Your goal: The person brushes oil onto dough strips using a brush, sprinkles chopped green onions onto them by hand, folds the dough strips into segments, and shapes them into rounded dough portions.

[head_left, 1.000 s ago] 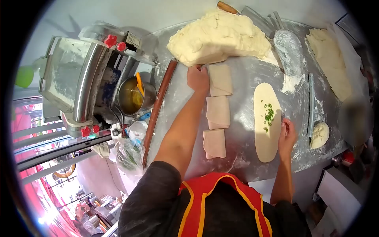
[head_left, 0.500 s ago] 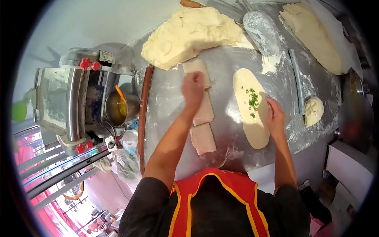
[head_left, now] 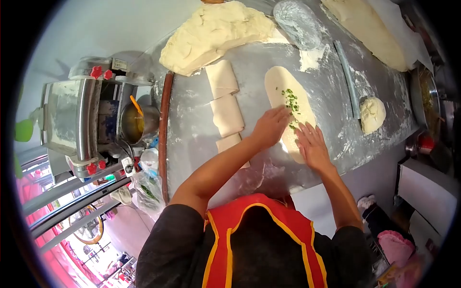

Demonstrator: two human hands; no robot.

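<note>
A long oval sheet of dough lies on the floured metal table, with chopped green onion scattered along its middle. My left hand reaches over the sheet's left edge, fingers stretched toward the green onion. On the sheet's lower right part rests my right hand, its fingers spread. The two hands are close together and partly cover the dough; neither visibly grips anything. Left of them is a column of folded dough pieces, the lowest partly hidden by my left forearm.
A large dough mass lies at the back. A wooden rod runs along the left side, near a metal pot and a roller machine. Right are a grey rod, a dough ball and another dough slab.
My left hand has moved right from the folded pieces to the oval sheet. My right hand has come from the sheet's right edge onto it. The camera view has shifted slightly.
</note>
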